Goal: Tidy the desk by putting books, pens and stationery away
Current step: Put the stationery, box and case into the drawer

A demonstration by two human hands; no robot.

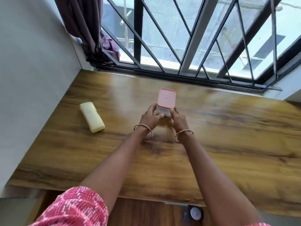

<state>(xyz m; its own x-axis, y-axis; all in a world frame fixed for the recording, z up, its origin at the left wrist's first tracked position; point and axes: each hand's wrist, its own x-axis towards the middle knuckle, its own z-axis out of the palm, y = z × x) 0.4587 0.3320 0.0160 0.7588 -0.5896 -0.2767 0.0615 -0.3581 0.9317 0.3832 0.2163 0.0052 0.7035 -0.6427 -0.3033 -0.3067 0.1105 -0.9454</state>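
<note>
A pink patterned sleeve [70, 207] fills the near left corner, and below the near edge of the counter [228, 152] a small round thing [196, 213] shows, too blurred to name. Both forearms reach forward over the wood-grain counter, each wrist with a thin bangle [143, 132]. At the middle of the counter the left hand [150, 117] and the right hand [177, 119] grip a small clear box [163, 110] from either side, fingers curled round its walls below its pink lid [166, 98]; whether the box rests on the counter or is just lifted I cannot tell. To the left, well apart from the hands and near the wall [32, 79], a pale yellow oblong case [92, 116] lies flat. Beyond the far edge stands a window with a dark grille [138, 30], a brown curtain [81, 22] gathered at its left
</note>
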